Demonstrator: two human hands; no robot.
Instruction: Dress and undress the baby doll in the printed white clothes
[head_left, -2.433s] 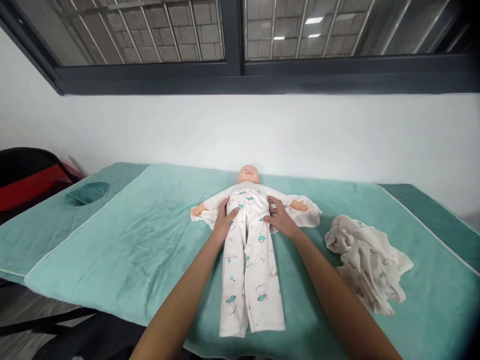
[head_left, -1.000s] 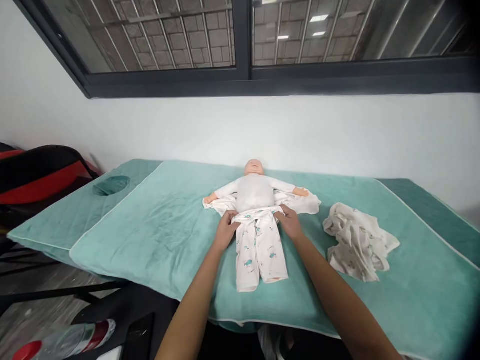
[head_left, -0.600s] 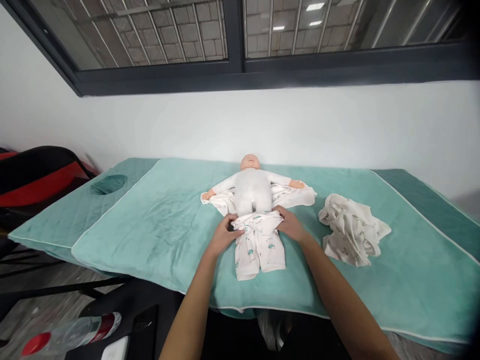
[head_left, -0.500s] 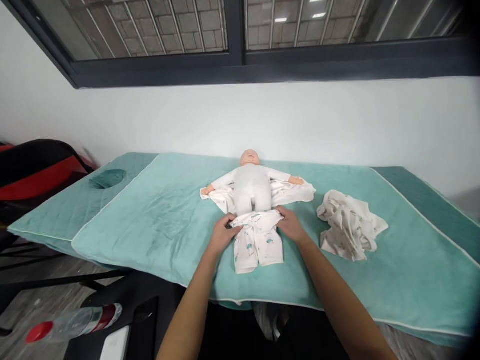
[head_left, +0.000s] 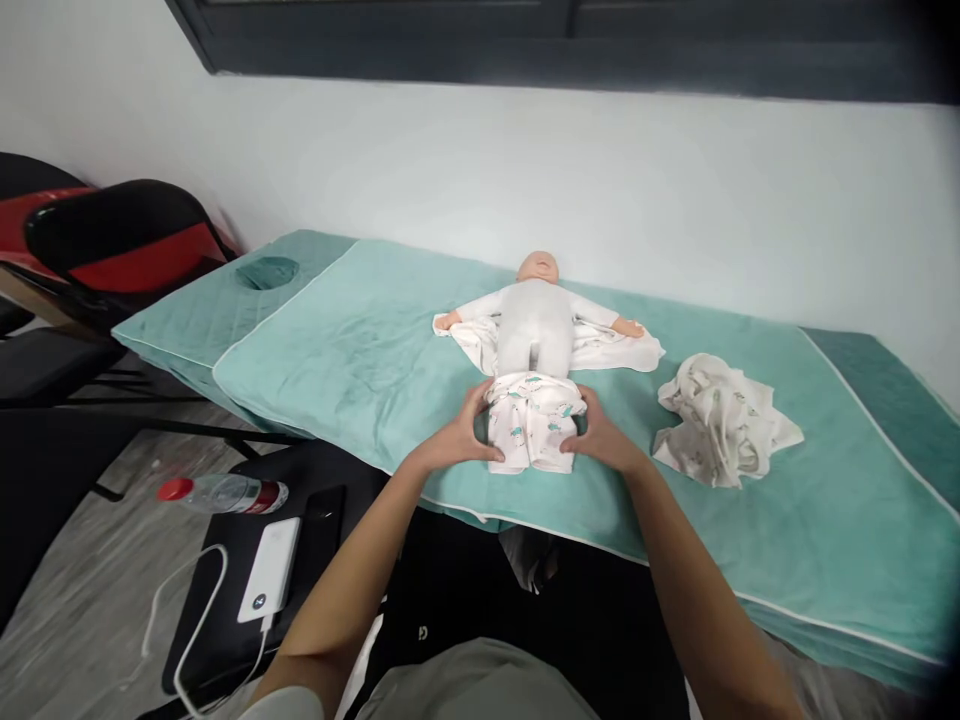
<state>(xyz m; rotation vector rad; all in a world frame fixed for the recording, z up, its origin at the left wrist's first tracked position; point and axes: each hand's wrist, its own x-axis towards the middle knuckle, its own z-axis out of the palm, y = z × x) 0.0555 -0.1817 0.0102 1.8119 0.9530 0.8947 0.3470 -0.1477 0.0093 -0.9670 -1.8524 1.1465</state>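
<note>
A baby doll (head_left: 534,318) in a white bodysuit lies on its back on the teal-covered bed (head_left: 360,350), arms spread, head toward the wall. An open white garment (head_left: 619,350) is spread under it. White printed baby trousers (head_left: 534,428) are bunched up around the doll's lower legs. My left hand (head_left: 457,438) grips the left side of the bunched trousers. My right hand (head_left: 600,438) grips the right side. Both hands have their fingers curled into the fabric.
A crumpled white cloth (head_left: 720,420) lies on the bed to the right. Below the bed's near edge a dark stool (head_left: 225,610) carries a white power bank (head_left: 268,570) with cable and a red-capped bottle (head_left: 221,492). A black and red chair (head_left: 112,245) stands at the left.
The trousers have been drawn down from the doll's chest and waist to its lower legs, bunching up shorter. Both hands moved toward me with them. The view tilted down.
</note>
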